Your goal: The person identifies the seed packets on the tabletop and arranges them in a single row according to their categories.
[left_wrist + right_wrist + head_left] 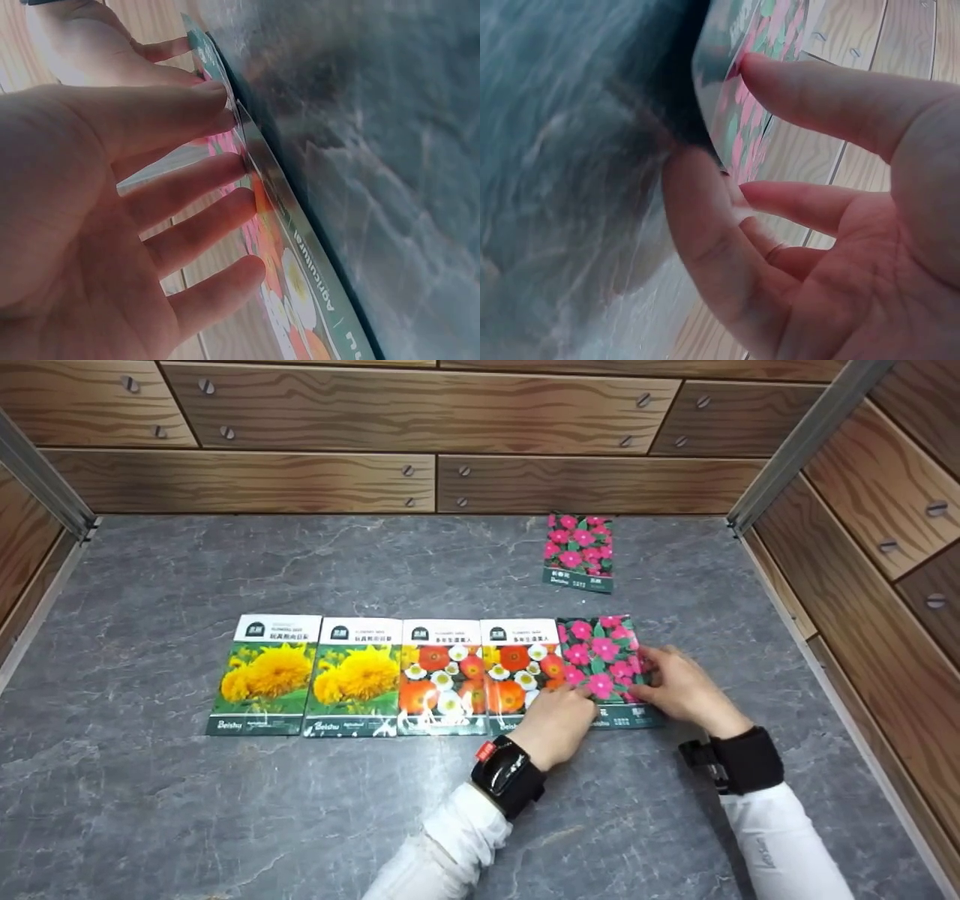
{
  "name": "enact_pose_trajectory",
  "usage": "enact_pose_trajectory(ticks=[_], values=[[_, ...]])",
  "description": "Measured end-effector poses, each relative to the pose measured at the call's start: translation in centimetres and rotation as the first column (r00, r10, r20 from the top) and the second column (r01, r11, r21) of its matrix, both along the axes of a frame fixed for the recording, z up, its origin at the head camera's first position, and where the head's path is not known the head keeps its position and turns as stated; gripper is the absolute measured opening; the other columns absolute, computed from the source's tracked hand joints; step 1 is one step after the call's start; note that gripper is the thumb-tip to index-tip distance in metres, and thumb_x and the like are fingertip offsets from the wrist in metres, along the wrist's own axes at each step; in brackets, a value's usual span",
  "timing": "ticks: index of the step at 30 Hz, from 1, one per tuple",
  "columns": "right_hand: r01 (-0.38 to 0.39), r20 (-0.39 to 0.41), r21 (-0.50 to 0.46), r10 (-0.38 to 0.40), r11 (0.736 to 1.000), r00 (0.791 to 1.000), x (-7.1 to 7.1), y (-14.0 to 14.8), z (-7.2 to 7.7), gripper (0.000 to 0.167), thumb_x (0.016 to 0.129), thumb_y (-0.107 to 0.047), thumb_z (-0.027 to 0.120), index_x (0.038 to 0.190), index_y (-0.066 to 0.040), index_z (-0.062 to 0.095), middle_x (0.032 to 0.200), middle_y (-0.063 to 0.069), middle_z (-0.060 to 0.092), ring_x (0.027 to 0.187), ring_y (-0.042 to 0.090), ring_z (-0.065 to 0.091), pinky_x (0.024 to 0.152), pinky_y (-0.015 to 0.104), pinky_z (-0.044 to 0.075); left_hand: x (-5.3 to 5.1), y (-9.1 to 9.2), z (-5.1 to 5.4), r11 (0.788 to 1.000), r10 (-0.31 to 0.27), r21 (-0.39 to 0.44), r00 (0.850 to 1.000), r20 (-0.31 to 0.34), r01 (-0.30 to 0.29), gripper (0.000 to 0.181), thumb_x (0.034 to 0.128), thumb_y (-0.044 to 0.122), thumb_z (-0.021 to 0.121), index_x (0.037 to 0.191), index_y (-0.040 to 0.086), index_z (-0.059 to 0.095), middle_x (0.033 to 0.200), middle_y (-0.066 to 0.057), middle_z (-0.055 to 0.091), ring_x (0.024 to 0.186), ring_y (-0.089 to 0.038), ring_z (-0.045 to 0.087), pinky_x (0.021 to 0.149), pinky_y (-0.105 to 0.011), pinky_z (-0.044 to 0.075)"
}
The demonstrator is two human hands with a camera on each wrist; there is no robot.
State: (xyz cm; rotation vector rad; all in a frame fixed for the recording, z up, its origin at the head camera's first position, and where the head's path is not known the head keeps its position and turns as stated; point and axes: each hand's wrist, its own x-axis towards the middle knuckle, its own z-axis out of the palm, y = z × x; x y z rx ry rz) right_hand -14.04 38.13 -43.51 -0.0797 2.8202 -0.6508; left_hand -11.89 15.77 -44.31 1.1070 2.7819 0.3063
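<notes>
Five flower seed packets lie side by side in a row: a yellow-flower packet (260, 682), a second yellow one (354, 682), an orange-flower packet (441, 679), another orange-flower packet (517, 660) and a pink-flower packet (600, 656) at the right end. My left hand (559, 725) touches the packets with its fingertips where the last orange one meets the pink one, covering their lower corners. At the pink packet's right edge, my right hand (690, 690) holds it between thumb and fingers. The right wrist view shows the thumb (810, 97) on its face.
Another pink-flower seed packet (579, 551) lies behind the row, close to the wood-patterned back wall (300, 484). A wood-patterned side wall (847, 585) stands to the right. Everything rests on a grey marbled surface (300, 817).
</notes>
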Motion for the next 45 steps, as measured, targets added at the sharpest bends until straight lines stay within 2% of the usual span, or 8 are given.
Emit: enact_pose_trajectory(ticks=[10,20,25,30,36,41,45], values=[[-0.011,0.000,0.001,0.011,1.000,1.000,0.0,-0.1,0.0,0.070,0.098,-0.019,0.071,0.153,0.015,0.042,0.127,0.034,0.055,0.114,0.047,0.064,0.099,0.061,0.055,0.1,0.1,0.0,1.000,0.002,0.010,1.000,0.019,-0.002,0.019,0.0983,0.012,0.069,0.113,0.017,0.080,0.132,0.000,0.075,0.121,-0.020,0.069,0.098,-0.036,0.062],[-0.024,-0.015,0.025,0.024,0.999,1.000,0.1,0.0,-0.1,0.069,0.098,-0.021,0.073,0.150,0.015,0.045,0.129,0.035,0.055,0.115,0.048,0.063,0.099,0.062,0.053,0.1,0.0,0.0,1.000,-0.009,0.001,1.000,-0.019,0.009,0.016,0.0999,0.013,0.067,0.108,0.017,0.080,0.125,0.000,0.077,0.116,-0.019,0.070,0.093,-0.033,0.063],[-0.004,-0.007,0.013,0.005,1.000,1.000,0.2,-0.1,0.0,0.070,0.102,-0.026,0.068,0.152,0.015,0.042,0.131,0.035,0.055,0.118,0.050,0.064,0.102,0.063,0.053,-0.5,-0.3,0.6,0.997,0.023,0.075,0.999,0.025,-0.025,0.027,0.1021,0.026,0.069,0.126,0.018,0.076,0.141,-0.005,0.071,0.130,-0.022,0.067,0.107,-0.035,0.059],[0.034,-0.020,0.007,-0.034,0.999,0.999,0.2,-0.2,0.2,0.070,0.106,-0.030,0.061,0.155,0.014,0.038,0.137,0.036,0.053,0.125,0.051,0.060,0.104,0.065,0.051,-1.4,-1.3,1.2,0.969,0.072,0.232,0.996,0.058,-0.083,0.041,0.1031,0.028,0.068,0.141,0.012,0.067,0.153,-0.012,0.062,0.142,-0.027,0.061,0.116,-0.040,0.054],[0.042,-0.071,-0.012,-0.043,0.999,0.997,-0.3,-0.7,0.7,0.069,0.107,-0.032,0.059,0.157,0.011,0.038,0.150,0.037,0.046,0.137,0.055,0.049,0.114,0.070,0.042,-2.0,-2.3,1.3,0.909,0.136,0.385,0.987,0.083,-0.158,0.046,0.1044,0.025,0.066,0.147,0.009,0.062,0.156,-0.019,0.057,0.144,-0.034,0.058,0.114,-0.045,0.056],[0.000,-0.095,-0.022,-0.002,1.000,0.995,-1.6,-0.9,0.9,0.068,0.107,-0.031,0.060,0.158,0.008,0.038,0.155,0.036,0.044,0.139,0.053,0.048,0.116,0.069,0.042,-2.6,-2.9,1.1,0.878,0.161,0.436,0.980,0.118,-0.196,0.050,0.1045,0.027,0.066,0.150,0.008,0.058,0.159,-0.020,0.054,0.144,-0.035,0.058,0.111,-0.047,0.058],[-0.058,-0.087,0.014,0.059,0.998,0.994,-3.6,-1.1,1.1,0.067,0.106,-0.031,0.060,0.157,0.008,0.040,0.159,0.036,0.040,0.146,0.055,0.042,0.122,0.071,0.035,-3.5,-3.5,1.0,0.868,0.173,0.444,0.974,0.145,-0.220,0.052,0.1051,0.028,0.065,0.152,0.009,0.056,0.161,-0.018,0.052,0.145,-0.034,0.057,0.114,-0.046,0.056]])
